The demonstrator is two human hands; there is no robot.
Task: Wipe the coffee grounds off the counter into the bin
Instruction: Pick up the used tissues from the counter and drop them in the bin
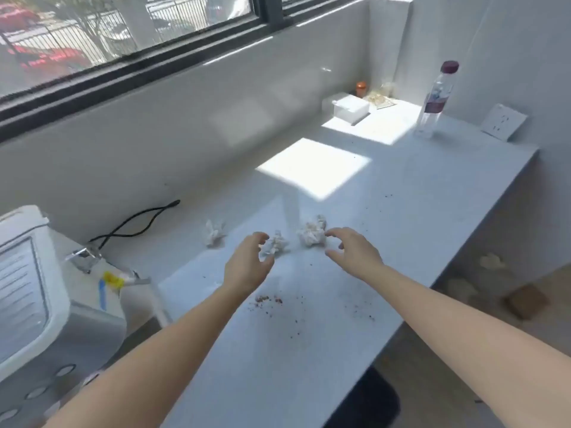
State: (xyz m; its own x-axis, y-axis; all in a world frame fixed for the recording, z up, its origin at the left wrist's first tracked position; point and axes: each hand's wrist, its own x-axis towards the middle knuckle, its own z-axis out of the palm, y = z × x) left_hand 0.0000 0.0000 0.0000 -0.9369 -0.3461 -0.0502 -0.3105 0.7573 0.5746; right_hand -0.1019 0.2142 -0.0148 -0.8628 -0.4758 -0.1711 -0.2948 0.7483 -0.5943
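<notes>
Brown coffee grounds (268,299) lie scattered on the white counter (432,193), with more specks to the right (360,312). Three crumpled white tissues rest farther back: one at the left (213,232), one in the middle (276,243), one at the right (312,232). My left hand (249,261) hovers with curled, parted fingers just beside the middle tissue. My right hand (352,251) is spread open next to the right tissue. Neither hand holds anything. A dark shape (367,400) shows below the counter's front edge; I cannot tell whether it is the bin.
A white machine (34,291) stands at the left with a black cable (139,222) behind it. At the far end are a plastic bottle (435,100), a white box (350,110), a small orange jar (361,88) and a wall socket (503,121). Tissues lie on the floor (491,261).
</notes>
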